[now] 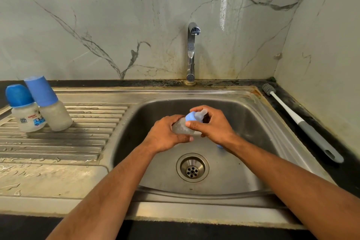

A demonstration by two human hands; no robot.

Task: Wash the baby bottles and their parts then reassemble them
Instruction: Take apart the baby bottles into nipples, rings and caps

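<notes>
Over the sink (253, 115), left hand (167, 134) grips the bottle (180, 126); right hand (212, 124) clasps its blue collar (190, 117).

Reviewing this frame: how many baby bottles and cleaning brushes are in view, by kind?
Capped bottles on the drainboard: 2, printed and plain
Uncapped bottle held over the sink in both hands: 1
Bottle brush on the counter: 1
Total: 4

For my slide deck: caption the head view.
Both hands hold a baby bottle over the sink.
</notes>
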